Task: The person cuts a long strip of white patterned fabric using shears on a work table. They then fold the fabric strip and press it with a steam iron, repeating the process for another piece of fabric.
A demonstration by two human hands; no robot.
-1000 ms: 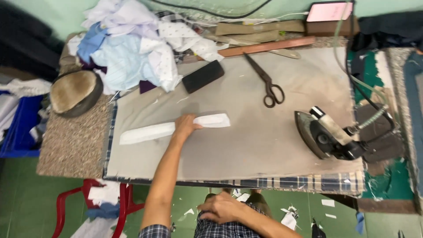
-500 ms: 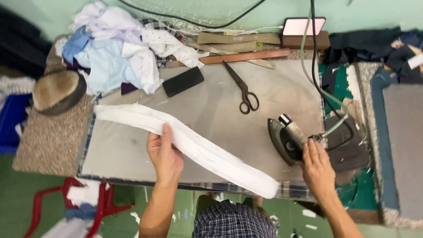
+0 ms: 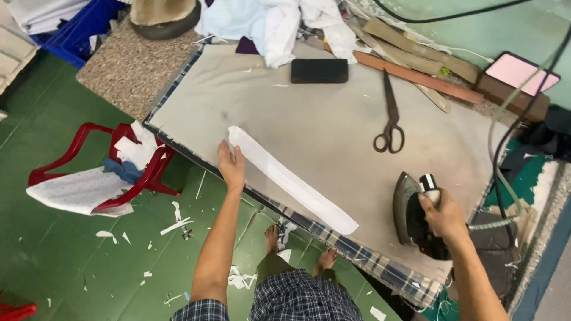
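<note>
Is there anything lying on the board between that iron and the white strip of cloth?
Nothing visible. The right hand grips the iron, and only bare grey board separates it from the near end of the white strip. The scissors lie further back, off that path.

A pink-faced rectangular screen (image 3: 522,72) lies at the table's far right corner.

A strip (image 3: 291,180) lies on the table (image 3: 333,137) under the left hand (image 3: 231,166); scissors (image 3: 389,116) lie beyond the right hand (image 3: 441,215), which grips the iron (image 3: 413,217).
</note>
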